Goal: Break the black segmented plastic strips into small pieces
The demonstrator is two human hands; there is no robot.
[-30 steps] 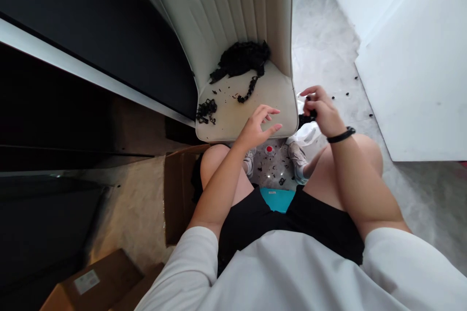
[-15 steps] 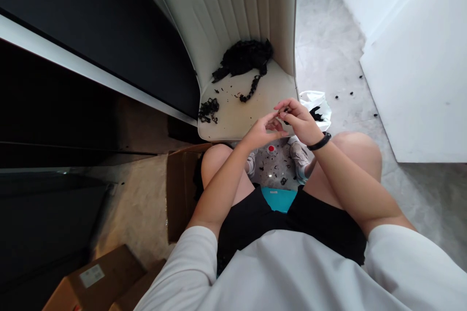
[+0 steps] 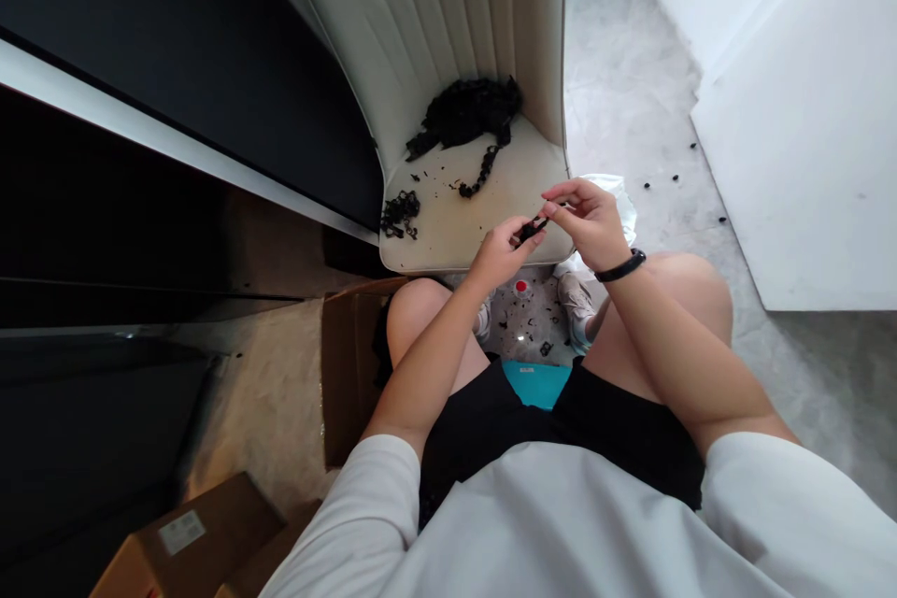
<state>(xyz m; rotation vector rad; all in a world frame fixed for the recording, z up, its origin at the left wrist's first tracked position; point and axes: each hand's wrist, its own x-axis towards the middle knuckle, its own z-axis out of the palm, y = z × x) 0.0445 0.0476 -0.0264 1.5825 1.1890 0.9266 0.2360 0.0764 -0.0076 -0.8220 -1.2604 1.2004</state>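
The left hand (image 3: 496,254) pinches a small, dark, knobbly piece (image 3: 530,231) between thumb and fingers, and the right hand (image 3: 587,222) has its thumb and fingertips drawn together at the upper end of it; whether the right grips firmly, I cannot tell. Both are over the near right corner of the cream padded chair seat (image 3: 448,246). A thin black beaded strand (image 3: 485,170) curves towards the seat's middle from a crumpled black heap (image 3: 466,112) at the back edge, against the backrest. A curly black tangle (image 3: 400,214) lies by the left edge, near the front corner, with dark crumbs between it and the strand. Beyond the right edge, partly hidden by the right hand, is a white plastic bag (image 3: 620,198). With so little of the piece gripped, an uneven pull could make it slip or snap, and being close to the front edge, it could drop among the dark scraps on the grey floor (image 3: 617,65), where it would be hard to pick out. A sweep of the left forearm could also drag the tangle off.
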